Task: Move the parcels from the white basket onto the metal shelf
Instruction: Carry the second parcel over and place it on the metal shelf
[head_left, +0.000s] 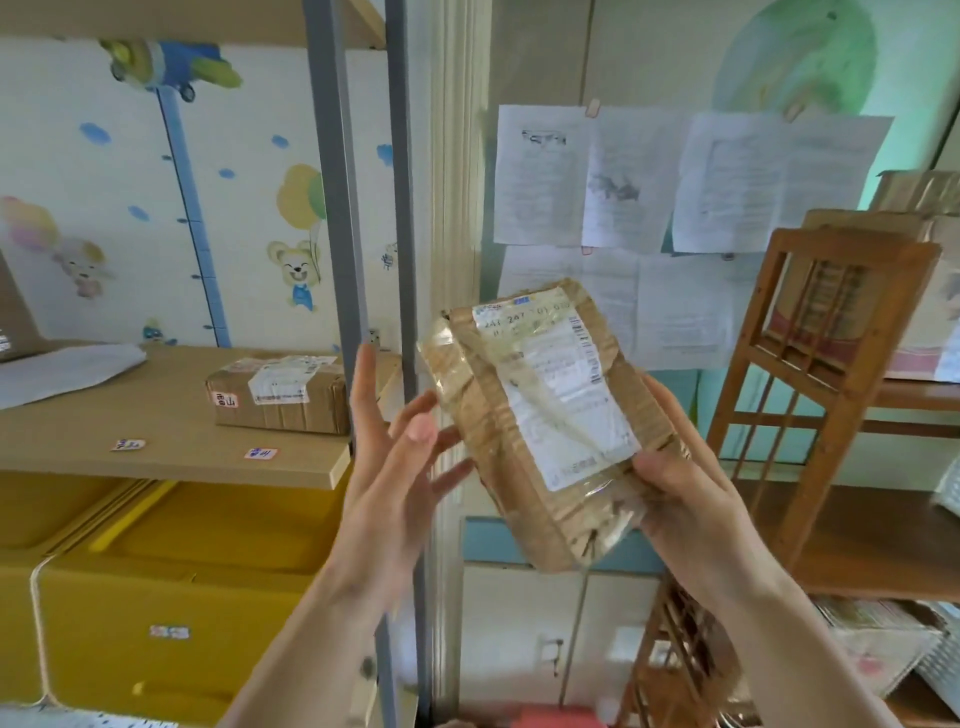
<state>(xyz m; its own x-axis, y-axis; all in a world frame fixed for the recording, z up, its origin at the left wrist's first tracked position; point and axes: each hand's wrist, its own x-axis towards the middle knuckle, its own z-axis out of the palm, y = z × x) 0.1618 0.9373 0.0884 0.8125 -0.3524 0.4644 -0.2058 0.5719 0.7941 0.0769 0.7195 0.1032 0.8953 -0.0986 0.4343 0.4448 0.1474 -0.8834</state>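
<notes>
A flat brown cardboard parcel (545, 415), wrapped in clear tape and bearing a white shipping label, is held up tilted in front of me. My right hand (685, 499) grips its lower right corner. My left hand (395, 457) is spread just left of the parcel, its fingertips near or touching the left edge. The metal shelf (343, 218) with grey uprights and a tan board (171, 447) stands at left. One taped brown box (283, 392) with a label rests on that board. The white basket is not in view.
A white bag (67, 369) lies on the shelf board at far left. Yellow boxes (171, 597) sit below the board. A wooden rack (831, 332) stands at right on a brown table. Papers (623, 182) hang on the wall behind the parcel.
</notes>
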